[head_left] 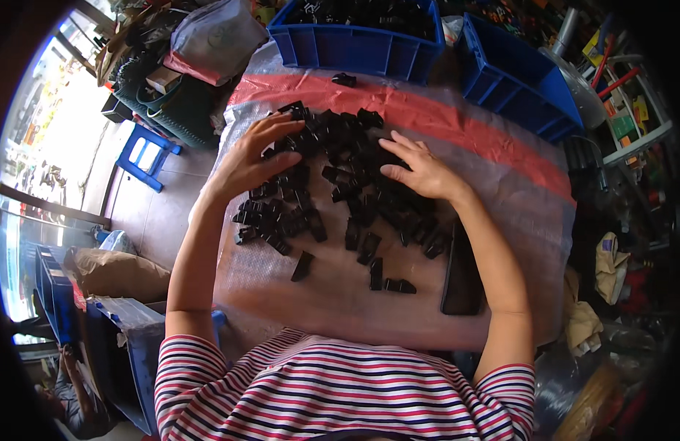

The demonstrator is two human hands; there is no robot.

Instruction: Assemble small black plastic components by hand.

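A loose pile of small black plastic parts covers the middle of the table. Over the pile's left edge is my left hand, its fingers stretched and its thumb apart, touching or just above the parts. My right hand is at the pile's right edge, fingers spread, with nothing seen in its grasp. Several parts lie apart toward me, among them one black part and another near the front. Beside my right forearm lies a flat black rectangular thing, perhaps a phone. What is under my palms is hidden.
A white woven sheet with a red stripe covers the table. At the far edge stands a blue crate full of black parts, and right of it another blue crate. A blue stool is on the floor at left. Another person appears lower left.
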